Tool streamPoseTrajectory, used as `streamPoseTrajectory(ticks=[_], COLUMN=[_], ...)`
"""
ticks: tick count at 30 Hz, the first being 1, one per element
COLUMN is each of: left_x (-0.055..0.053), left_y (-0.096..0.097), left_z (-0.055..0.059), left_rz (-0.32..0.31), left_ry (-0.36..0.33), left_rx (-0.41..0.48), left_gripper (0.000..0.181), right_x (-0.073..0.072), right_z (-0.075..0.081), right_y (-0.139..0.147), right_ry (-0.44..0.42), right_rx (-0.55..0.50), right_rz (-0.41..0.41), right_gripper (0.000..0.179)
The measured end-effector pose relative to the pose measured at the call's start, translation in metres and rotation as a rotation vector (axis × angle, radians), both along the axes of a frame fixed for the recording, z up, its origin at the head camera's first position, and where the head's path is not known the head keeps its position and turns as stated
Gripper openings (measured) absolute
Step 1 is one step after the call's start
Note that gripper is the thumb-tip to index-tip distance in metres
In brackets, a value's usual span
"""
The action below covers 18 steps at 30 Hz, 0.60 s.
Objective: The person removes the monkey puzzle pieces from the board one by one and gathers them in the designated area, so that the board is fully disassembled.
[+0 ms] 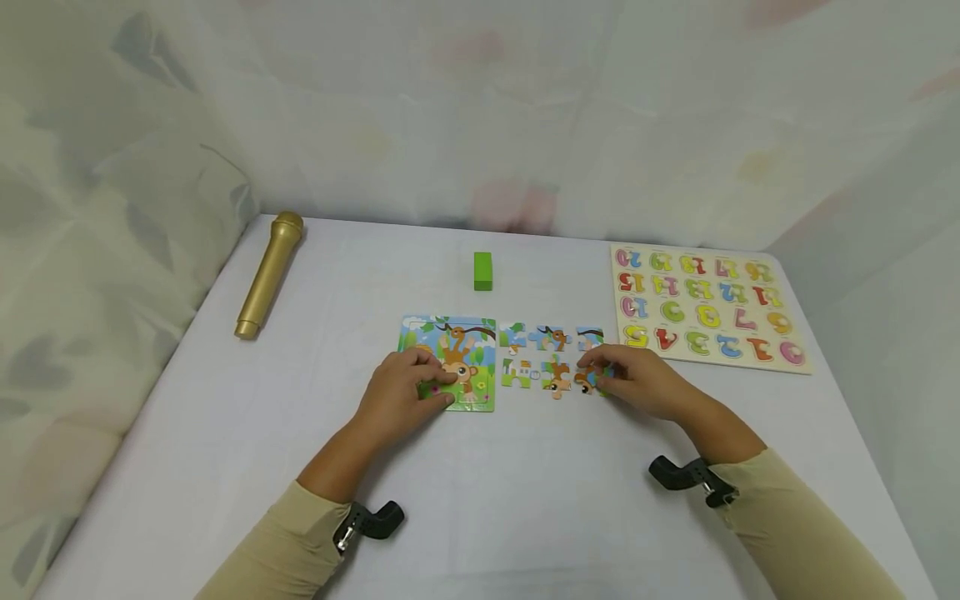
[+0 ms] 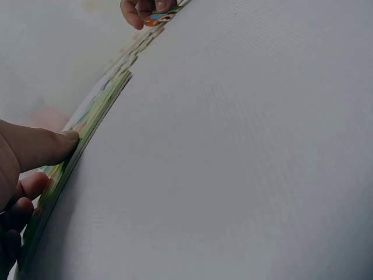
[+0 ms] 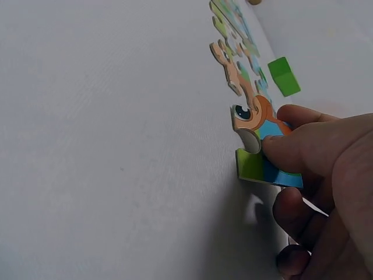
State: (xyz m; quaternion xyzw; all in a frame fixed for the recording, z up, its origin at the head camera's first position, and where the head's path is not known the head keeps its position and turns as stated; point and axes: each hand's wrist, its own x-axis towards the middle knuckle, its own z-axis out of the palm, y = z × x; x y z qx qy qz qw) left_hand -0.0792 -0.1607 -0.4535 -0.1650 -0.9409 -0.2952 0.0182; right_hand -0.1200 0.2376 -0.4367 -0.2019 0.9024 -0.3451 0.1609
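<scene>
My left hand rests on the monkey picture puzzle board, thumb and fingertips on its surface. In the left wrist view its thumb lies on the board near the edge. With thumb and index finger, my right hand pinches a jigsaw piece showing an eye on orange, blue and green. That piece sits at the right end of the lower row of loose pieces. Other loose jigsaw pieces, such as one with a building and one with a monkey's face, lie in two rows between the hands.
A green block lies behind the puzzle. At the back right is a wooden number board with colourful numerals. A gold microphone lies at the back left. Patterned cloth hangs behind the white table.
</scene>
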Motion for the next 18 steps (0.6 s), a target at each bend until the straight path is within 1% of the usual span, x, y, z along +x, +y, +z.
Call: streamPoseTrajectory(ticks=[5,8,13,18], left_x=[0.0005,0.0002,-0.0004,0.0007], left_y=[0.0002,0.0002,0.0002,0.0001], left_z=[0.0004,0.0003,-0.0009,-0.0019], left_rz=[0.003,-0.002,-0.013,-0.007], left_ry=[-0.007,-0.001,0.011,0.017], left_rx=[0.008,0.012,0.011,0.012], left_gripper=[0.03,0.03,0.03,0.031], right_x=[0.0005,-0.0001,-0.0012,-0.001], right_z=[-0.002,-0.0031,-0.0046,-0.0077], right_y=[0.0024,0.0026,0.003,0.003], right_ry=[0.022,0.055,0.112,0.119], right_rx=[-0.015,-0.035,-0.033,-0.02], right_rz=[0.01,0.029,0.041,0.034], right_gripper=[0.032,0.033,0.033,0.032])
